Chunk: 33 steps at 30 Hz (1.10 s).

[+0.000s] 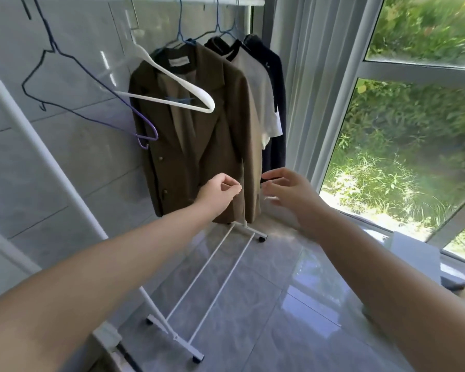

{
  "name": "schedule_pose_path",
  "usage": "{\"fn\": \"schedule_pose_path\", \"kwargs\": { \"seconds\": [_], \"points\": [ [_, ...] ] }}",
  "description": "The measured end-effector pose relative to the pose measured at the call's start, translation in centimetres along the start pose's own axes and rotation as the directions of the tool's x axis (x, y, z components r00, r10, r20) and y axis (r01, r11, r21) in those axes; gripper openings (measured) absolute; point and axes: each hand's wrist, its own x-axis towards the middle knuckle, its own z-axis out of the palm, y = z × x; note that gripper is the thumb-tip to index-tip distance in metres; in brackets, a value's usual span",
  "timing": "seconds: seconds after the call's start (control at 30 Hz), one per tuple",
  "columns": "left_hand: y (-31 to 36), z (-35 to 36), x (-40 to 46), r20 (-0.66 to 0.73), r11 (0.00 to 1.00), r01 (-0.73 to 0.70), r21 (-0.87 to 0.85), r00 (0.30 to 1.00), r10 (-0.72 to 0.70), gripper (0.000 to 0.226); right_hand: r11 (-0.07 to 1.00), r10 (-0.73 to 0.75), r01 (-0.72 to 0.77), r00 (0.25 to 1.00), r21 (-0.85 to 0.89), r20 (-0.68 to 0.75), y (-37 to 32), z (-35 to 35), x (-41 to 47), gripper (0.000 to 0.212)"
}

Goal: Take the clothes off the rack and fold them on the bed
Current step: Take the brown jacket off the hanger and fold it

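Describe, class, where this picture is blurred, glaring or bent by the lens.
Head view: the right hand has motion-smeared fingers; the greenery through the window is bright and streaked; the glossy floor tiles carry glare; the wide lens bows the rack's white pole.

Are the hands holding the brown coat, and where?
The left hand looks pinched on the brown coat's lower front edge, though contact is unclear. The right hand is open beside it, holding nothing.

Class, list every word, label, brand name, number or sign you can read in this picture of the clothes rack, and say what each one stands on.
Neck label inside the collar of the brown jacket: it carries printed text, too small and blurred to read.
No other words, numbers or signs show on the other clothes, the hangers, the rack or the window.
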Motion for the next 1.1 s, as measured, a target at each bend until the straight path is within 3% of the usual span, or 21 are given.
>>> {"fn": "schedule_pose_path", "kwargs": {
  "seconds": [0.4,0.57,0.77,0.9,1.0,1.1],
  "points": [
    [0.8,-1.4,14.2,-0.098,0.989,0.09,-0.121,0.99,-0.102,0.012,0.998,-0.046,0.047,0.999,-0.05,0.007,-2.9,0.1,14.4,0.02],
    [-0.5,-0.4,18.1,-0.154,0.997,-0.011,0.078,0.988,0.023,0.007,0.986,-0.109,0.11,0.994,-0.122,0.014,-3.2,-0.2,20.2,0.024],
    [-1.7,1.9,21.5,-0.201,0.988,0.085,0.13,0.978,-0.058,0.01,0.96,-0.198,0.225,0.967,-0.167,0.163,-3.2,-0.3,27.1,0.029],
    [-0.5,2.6,23.3,-0.345,0.985,0.133,0.109,0.935,-0.088,0.013,0.899,-0.363,0.406,0.901,-0.166,0.237,-4.3,-1.2,30.7,0.032],
    [0.3,2.8,23.4,-0.441,0.985,0.153,0.077,0.891,-0.104,0.024,0.766,-0.585,0.629,0.768,-0.133,0.259,-5.5,-0.8,32.2,0.031],
    [0.4,2.6,22.7,-0.481,0.977,0.199,0.076,0.866,-0.139,0.026,0.685,-0.668,0.723,0.673,-0.09,0.317,-6.3,0.5,32.2,0.03]
  ]
}}
